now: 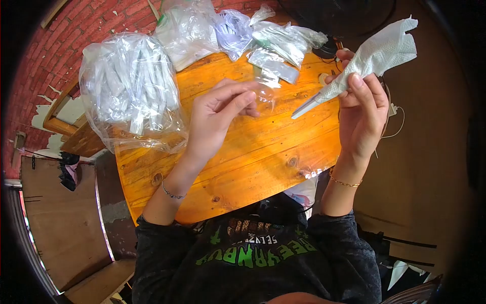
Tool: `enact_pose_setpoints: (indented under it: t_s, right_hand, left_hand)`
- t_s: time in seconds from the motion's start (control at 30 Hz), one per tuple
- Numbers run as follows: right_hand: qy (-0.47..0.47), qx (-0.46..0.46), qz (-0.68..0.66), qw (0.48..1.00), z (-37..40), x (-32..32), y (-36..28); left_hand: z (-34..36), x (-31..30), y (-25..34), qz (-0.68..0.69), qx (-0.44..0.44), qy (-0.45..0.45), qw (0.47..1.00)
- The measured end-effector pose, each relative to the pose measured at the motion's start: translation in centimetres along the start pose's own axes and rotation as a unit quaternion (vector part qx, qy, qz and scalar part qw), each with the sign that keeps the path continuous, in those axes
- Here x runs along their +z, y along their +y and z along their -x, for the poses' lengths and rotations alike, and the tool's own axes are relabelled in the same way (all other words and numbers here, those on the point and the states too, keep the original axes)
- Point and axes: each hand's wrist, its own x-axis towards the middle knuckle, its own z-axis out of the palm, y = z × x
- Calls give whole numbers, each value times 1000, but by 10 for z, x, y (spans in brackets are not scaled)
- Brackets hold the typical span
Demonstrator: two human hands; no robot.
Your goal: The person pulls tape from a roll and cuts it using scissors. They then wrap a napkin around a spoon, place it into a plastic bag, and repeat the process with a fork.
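Closest in, dark sleeves lead up to two raised wrists. Above the orange wooden table, the left hand pinches the edge of a small clear plastic sleeve between thumb and fingertips, its other fingers loosely curled. The right hand is closed around a rolled white paper napkin, whose pale pointed end aims at the sleeve, just apart from it. Farther back on the table lie a big clear bag full of wrapped packets, at the left, and a heap of crumpled clear bags
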Motion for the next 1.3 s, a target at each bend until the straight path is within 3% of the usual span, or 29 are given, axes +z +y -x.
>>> enact_pose_setpoints:
  t_s: [0.2,0.4,0.57,0.73,0.87,1.3]
  right_hand:
    - [26,4,1,1000,-1,-3,3]
    - [35,6,-2,999,-3,-6,7]
    - [9,7,37,999,-7,-15,11]
    - [12,-108,11,994,-15,7,4]
    - [-59,-165,36,984,-20,10,12]
    - [-201,-87,35,975,-30,17,21]
  left_hand:
    - [3,9,10,-12,-20,41,999]
    - [6,-2,2,-66,87,42,993]
    - [8,4,6,-18,63,59,996]
    - [10,8,10,-17,51,47,997]
    - [12,9,13,-13,45,36,998]
    - [16,14,17,-18,6,30,999]
